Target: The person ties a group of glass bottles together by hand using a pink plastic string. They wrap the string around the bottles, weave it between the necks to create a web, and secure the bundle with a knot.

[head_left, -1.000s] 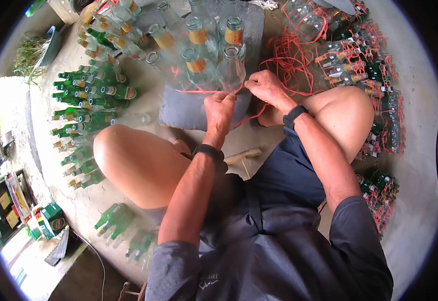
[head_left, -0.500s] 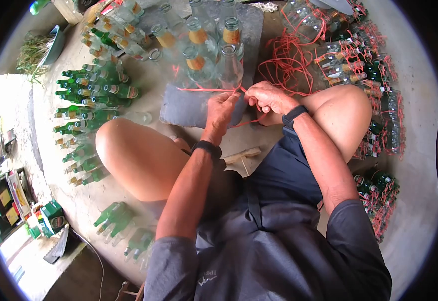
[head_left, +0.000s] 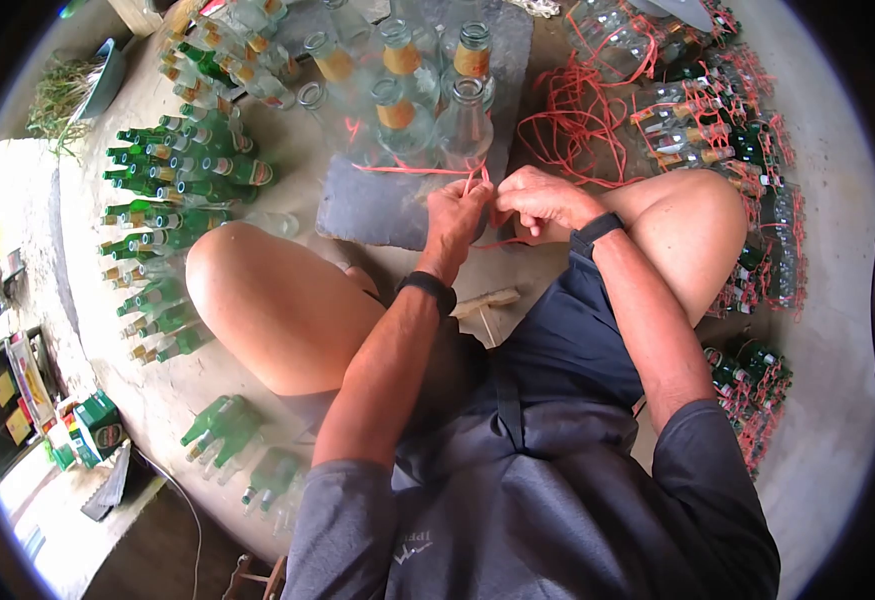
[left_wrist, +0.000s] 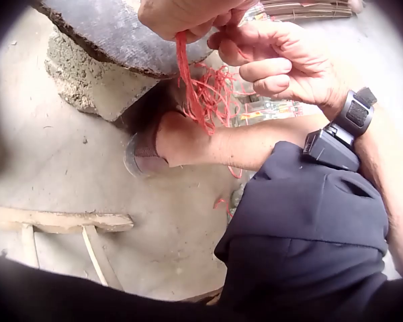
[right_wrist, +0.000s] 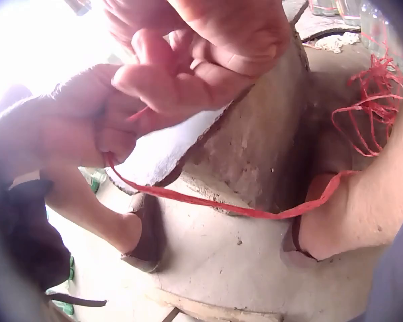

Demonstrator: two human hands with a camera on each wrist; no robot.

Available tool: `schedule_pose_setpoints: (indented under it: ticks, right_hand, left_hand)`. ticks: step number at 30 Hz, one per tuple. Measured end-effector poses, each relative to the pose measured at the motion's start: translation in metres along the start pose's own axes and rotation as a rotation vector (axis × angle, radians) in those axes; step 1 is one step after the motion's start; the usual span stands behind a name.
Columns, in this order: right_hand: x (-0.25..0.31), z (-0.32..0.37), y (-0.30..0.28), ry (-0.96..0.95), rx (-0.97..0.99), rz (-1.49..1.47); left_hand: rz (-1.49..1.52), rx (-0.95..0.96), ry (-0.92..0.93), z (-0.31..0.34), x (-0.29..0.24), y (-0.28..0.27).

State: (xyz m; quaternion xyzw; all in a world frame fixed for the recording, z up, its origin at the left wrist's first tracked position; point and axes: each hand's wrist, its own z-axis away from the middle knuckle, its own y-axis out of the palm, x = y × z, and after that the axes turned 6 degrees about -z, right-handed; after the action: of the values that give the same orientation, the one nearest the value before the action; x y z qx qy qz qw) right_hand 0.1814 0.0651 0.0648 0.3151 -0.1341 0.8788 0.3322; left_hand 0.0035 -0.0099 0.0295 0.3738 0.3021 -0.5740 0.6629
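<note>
On a dark stone slab (head_left: 367, 205) stands a cluster of clear glass bottles (head_left: 397, 125), some with orange labels. Red twine (head_left: 407, 170) runs along the near side of their bases. The left hand (head_left: 457, 215) pinches the twine at the cluster's near right corner; in the left wrist view strands (left_wrist: 183, 74) hang from its curled fingers. Close against it, the right hand (head_left: 547, 200) has thumb and forefinger together on the twine, its other fingers curled. In the right wrist view one strand (right_wrist: 221, 206) trails from the left hand (right_wrist: 74, 121) toward the leg. Overlapping fingers hide the crossing.
A tangle of red twine (head_left: 577, 120) lies right of the slab. Green bottles (head_left: 192, 170) stand on the left, with several more (head_left: 222, 430) nearer. Twine-bound bottles (head_left: 782, 240) line the right side. A wooden stool (head_left: 485, 303) is between the legs.
Both hands have stayed close together at the corner; the left hand has shifted slightly right, closing in on the right hand. A small loop of twine now stands up above the fingers.
</note>
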Motion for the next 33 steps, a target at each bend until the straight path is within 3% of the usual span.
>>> schedule_pose_setpoints:
  ticks: [3,6,12,18,21,23,24,28,33]
  right_hand:
    - [0.005,0.0,-0.004,-0.047,-0.116,-0.11]
    - [0.008,-0.007,0.004,-0.295,-0.276,-0.207]
    - [0.0,-0.024,0.008,-0.321,-0.238,-0.293]
    - [0.004,-0.021,0.013,-0.301,-0.276,-0.223]
    - [0.008,-0.02,0.019,-0.284,-0.33,-0.21]
    - [0.008,-0.019,0.022,-0.293,-0.332,-0.213]
    - [-0.003,-0.028,0.019,-0.297,-0.281,-0.326]
    - [0.005,-0.017,0.027,-0.306,-0.252,-0.437]
    - [0.006,-0.023,0.03,-0.319,-0.268,-0.559]
  left_hand:
    - [-0.009,-0.098,-0.014,0.001,-0.003,0.007]
    - [0.012,-0.131,0.026,-0.001,-0.003,0.01]
    - [0.016,-0.077,0.002,0.004,-0.009,0.006]
    - [-0.065,-0.139,0.016,0.002,0.002,0.007]
    - [-0.023,-0.266,0.077,0.006,0.003,0.007]
    - [0.049,-0.143,0.054,0.013,-0.004,-0.001]
    - [0.166,-0.226,-0.053,0.017,-0.014,0.01]
    - [0.33,-0.111,-0.317,0.005,-0.01,0.005]
    - [0.346,-0.031,-0.331,0.004,-0.009,0.0]
